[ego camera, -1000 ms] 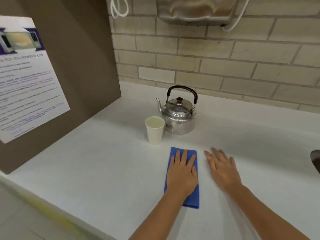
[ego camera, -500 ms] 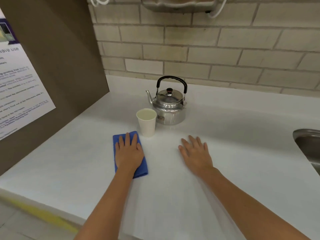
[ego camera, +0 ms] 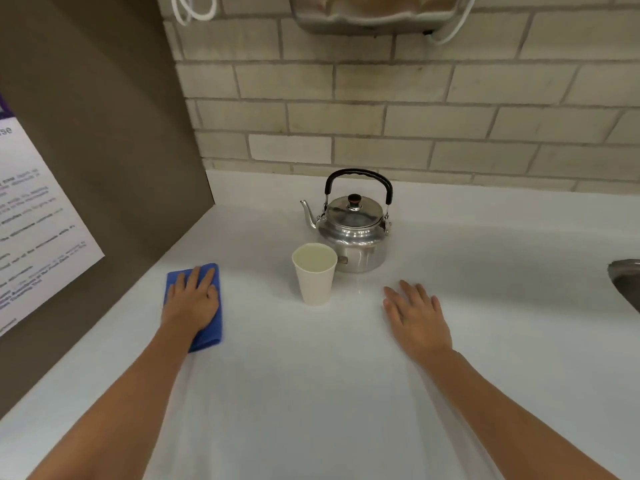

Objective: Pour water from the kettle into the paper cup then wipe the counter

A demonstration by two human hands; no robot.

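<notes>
A steel kettle (ego camera: 353, 233) with a black handle stands upright near the brick wall, spout to the left. Just in front of it is a white paper cup (ego camera: 315, 282) holding water. My left hand (ego camera: 192, 299) presses flat on a folded blue cloth (ego camera: 212, 327) on the white counter (ego camera: 311, 393), left of the cup and close to the brown side panel. My right hand (ego camera: 417, 318) rests flat on the counter to the right of the cup, fingers spread, holding nothing.
A brown side panel (ego camera: 104, 168) with a printed notice (ego camera: 31, 237) closes off the left. A steel sink rim (ego camera: 625, 282) shows at the right edge. A metal dispenser (ego camera: 381, 10) hangs on the wall above the kettle.
My left hand has slid the blue cloth leftwards across the counter, from in front of the kettle to beside the side panel. My right hand stays flat on the counter.
</notes>
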